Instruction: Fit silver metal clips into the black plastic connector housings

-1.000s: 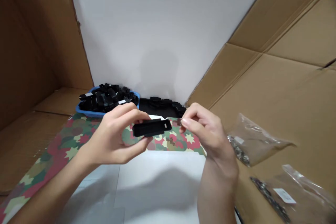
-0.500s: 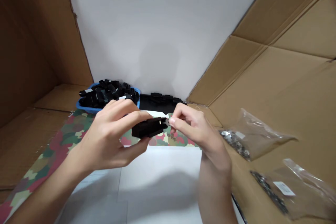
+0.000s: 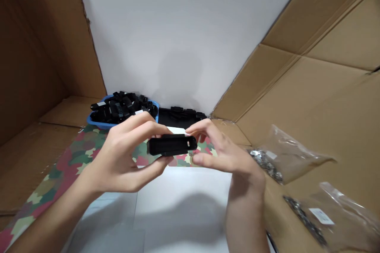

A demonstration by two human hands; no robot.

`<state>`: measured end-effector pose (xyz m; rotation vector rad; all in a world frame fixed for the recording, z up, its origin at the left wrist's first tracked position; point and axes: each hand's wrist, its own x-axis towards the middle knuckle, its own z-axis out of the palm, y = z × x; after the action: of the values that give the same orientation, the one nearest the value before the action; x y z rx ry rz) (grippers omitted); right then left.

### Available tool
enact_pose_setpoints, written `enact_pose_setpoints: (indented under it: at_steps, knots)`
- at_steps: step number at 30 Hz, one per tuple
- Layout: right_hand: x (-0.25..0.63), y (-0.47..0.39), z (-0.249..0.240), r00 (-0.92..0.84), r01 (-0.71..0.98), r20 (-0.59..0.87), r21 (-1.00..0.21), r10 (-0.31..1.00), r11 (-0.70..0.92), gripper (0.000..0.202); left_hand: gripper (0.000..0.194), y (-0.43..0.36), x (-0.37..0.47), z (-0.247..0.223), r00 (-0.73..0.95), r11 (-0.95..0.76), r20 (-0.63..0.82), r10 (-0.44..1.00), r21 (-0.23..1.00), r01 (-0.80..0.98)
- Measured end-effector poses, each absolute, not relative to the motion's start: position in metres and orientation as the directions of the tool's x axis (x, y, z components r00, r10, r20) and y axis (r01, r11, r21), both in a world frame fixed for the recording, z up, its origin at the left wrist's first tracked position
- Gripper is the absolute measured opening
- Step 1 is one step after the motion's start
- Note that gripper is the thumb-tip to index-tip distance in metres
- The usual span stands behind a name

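Black, hollow plastic housing (image 3: 172,145): up in front of us, level above the patterned camouflage covering (image 3: 74,154), open side facing us, small slot (image 3: 188,143) at its right end.
Left hand (image 3: 121,158): we're pinching it, fingers above, thumb below, probably so that the slotted end sticks out within reach.
Right hand (image 3: 234,160): thumb and forefinger parted, close around that end; we can't tell whether they touch it or hide something small.
Blue plastic basket (image 3: 102,125): heaped with black parts (image 3: 118,108), beyond our left hand, likely kept handy there.
Edges: white wall (image 3: 178,19) behind, brown cardboard panels (image 3: 320,106) at both sides.
Room: we have space towards us, over the smooth white sheets (image 3: 184,197); clear plastic bags (image 3: 299,156) sit apart, right.
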<state>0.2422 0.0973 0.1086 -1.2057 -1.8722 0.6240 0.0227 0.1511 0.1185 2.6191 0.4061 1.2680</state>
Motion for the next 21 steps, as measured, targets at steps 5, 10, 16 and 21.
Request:
enact_pose_setpoints:
  at_steps: [5,10,16,21]
  knots:
    - [0.227,0.097,0.104,-0.307,0.625,0.626,-0.435,0.717,0.648,0.012,0.018,0.159,0.021,0.12,0.718,-0.853,0.555,0.421,0.51,0.106]
    - [0.212,0.091,0.102,-0.397,0.772,0.654,-0.142,0.644,0.62,0.005,0.022,0.161,0.026,0.121,0.789,-0.703,0.325,0.521,0.687,0.181]
    - [0.202,0.09,0.101,-0.428,0.793,0.671,-0.044,0.606,0.608,0.007,0.014,0.154,0.039,0.116,0.713,-0.59,0.302,0.632,0.784,0.191]
    - [0.203,0.09,0.101,-0.422,0.782,0.68,-0.06,0.599,0.62,0.006,0.012,0.155,0.038,0.114,0.713,-0.585,0.311,0.629,0.793,0.171]
